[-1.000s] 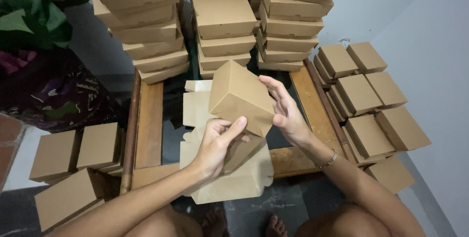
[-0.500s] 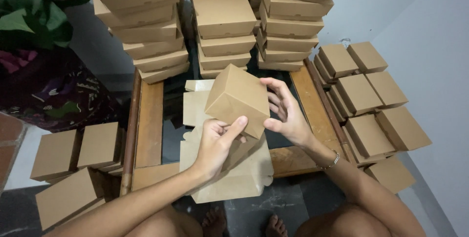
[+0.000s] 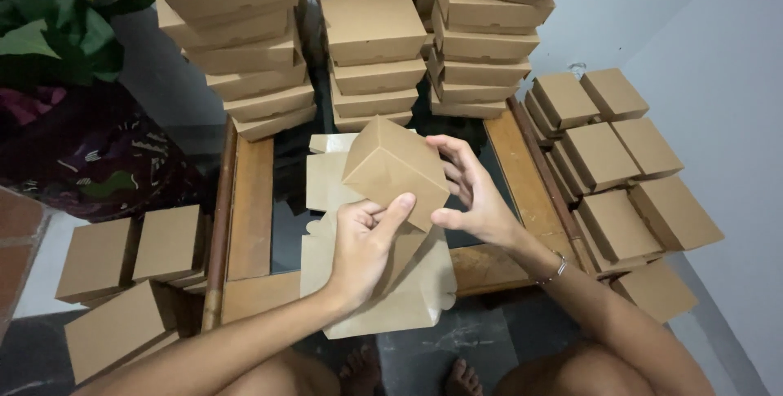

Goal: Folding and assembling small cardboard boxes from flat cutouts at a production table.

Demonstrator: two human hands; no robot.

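Box: brown cardboard box (image 3: 395, 169), half folded, tilted, held up over the table (image 3: 253, 200)
Left hand (image 3: 364, 245): fingers wrapped on the box's lower near edge, thumb pressed on its side
Right hand (image 3: 473, 192): fingers spread wide, touching the box's right side
Under it: flat cardboard blanks (image 3: 391, 298) lying on the table
Around: stacks of finished boxes (image 3: 375, 37) at the back, more boxes (image 3: 620, 159) on the right
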